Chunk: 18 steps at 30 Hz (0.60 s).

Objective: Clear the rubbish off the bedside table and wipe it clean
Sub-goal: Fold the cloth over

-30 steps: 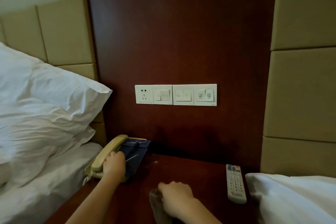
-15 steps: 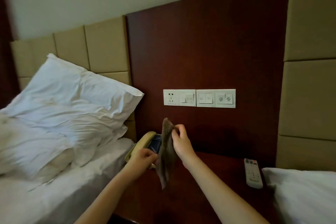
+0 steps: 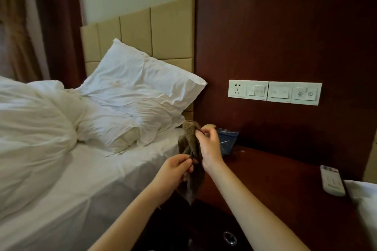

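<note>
– Bedside table (image 3: 275, 179), where's it sit?
– Btwn 2 beds, dark wood, backed against the wood wall panel (image 3: 285, 26). Left bed's sheet (image 3: 102, 169) runs along its left side; white linen (image 3: 363, 195) of the other bed is at far right.
– Cloth (image 3: 189, 142)?
– Brown, up in the air over the table's left edge. Hangs roughly vertical, not touching the top.
– Hands?
– Both on it. R hand (image 3: 210, 144) pinches the upper part, fingers curled onto the fabric. L hand (image 3: 175, 169) is lower, thumb & fingers pinching the middle. Bottom end dangles free below the L hand.
– What's on the table?
– Blue packet (image 3: 227, 138) at back-left, just behind the R hand, near the panel. White remote (image 3: 332, 181) lies flat near the right edge, well apart from the cloth.
– Anything else?
– Switch plate (image 3: 274, 91) w/ 1 socket on the panel above the table. Crumpled white pillow (image 3: 142, 87) against the beige padded headboard (image 3: 142, 32), bunched duvet (image 3: 30, 128) at left, curtain (image 3: 20, 26) in the far-left corner. Round metal knob (image 3: 229, 237) on the dark front below the table top.
</note>
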### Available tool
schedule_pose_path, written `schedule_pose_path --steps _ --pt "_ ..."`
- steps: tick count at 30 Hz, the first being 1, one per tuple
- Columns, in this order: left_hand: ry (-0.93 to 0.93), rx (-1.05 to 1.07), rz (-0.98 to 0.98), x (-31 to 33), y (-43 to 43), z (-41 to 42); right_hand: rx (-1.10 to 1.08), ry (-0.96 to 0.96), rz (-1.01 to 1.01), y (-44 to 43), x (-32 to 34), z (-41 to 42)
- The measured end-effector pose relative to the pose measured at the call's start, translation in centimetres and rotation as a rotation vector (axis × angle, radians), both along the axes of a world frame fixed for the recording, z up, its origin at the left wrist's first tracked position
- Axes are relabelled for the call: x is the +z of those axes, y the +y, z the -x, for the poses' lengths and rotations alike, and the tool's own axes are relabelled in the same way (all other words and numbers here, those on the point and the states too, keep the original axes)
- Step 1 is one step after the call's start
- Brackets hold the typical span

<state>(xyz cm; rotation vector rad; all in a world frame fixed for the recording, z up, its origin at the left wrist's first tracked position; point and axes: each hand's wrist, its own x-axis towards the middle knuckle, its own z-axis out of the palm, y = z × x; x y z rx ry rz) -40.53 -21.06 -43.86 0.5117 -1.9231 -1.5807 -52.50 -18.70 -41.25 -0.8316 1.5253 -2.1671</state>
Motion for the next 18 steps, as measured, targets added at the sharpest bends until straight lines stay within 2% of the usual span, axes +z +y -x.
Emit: schedule_pose_path --steps 4,9,12,15,18 --pt "0.052 0.122 -0.13 -1.1 -1.3 -1.9 0.128 0.114 -0.006 -0.9 -3.1 -3.6" --pt "-0.181 0.245 -0.013 -2.2 -3.6 -5.3 0.122 0.369 -0.086 -1.2 -5.4 -4.7" --pt "0.001 0.471 -0.075 -0.6 -6.5 -7.3 0.153 0.531 -0.17 -0.9 -5.7 -5.0" --pt "-0.077 0.508 0.147 1.0 -6.8 -7.0 0.278 0.631 -0.216 -0.7 -5.7 -6.6" --pt "-0.072 0.445 0.216 1.9 -6.0 -6.2 0.254 0.754 -0.203 -1.0 -5.9 -8.2"
